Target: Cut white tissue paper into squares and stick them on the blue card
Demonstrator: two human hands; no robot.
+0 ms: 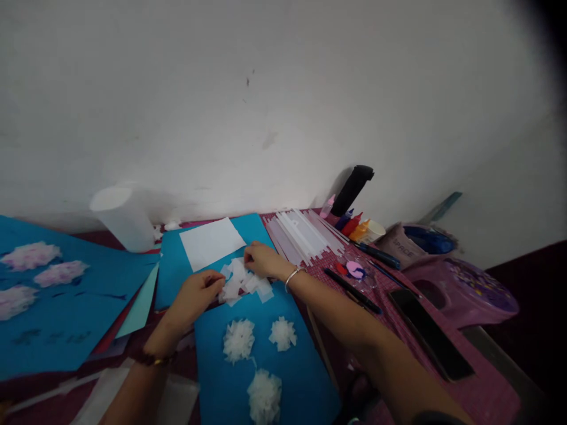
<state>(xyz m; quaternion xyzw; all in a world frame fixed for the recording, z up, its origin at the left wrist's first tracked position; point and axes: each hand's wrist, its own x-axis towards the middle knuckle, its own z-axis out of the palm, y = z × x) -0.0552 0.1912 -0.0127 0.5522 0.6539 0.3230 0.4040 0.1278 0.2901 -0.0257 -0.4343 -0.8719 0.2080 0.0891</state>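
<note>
A loose pile of small white paper pieces (pixel 241 280) lies across the gap between two blue sheets. My left hand (pixel 199 293) is at the pile's left side, thumb and fingertips pinched together; whatever is between them is too small to make out. At the pile's upper right, my right hand (pixel 262 260) has its fingers closed and bent down onto the pieces, their tips partly hidden. The nearer blue sheet (pixel 221 378) bears three ruffled white paper flowers (pixel 239 340). On the farther blue sheet (pixel 170 277) lies a blank white sheet (pixel 211 242).
Left are a blue picture (pixel 101 283) with pinkish flowers and a white roll (pixel 121 218). White strips (pixel 301 233), paint bottles (pixel 352 224), a black cylinder (pixel 353 190), pens (pixel 352 290) and a phone (pixel 429 333) lie right, beside a pink stool (pixel 469 295).
</note>
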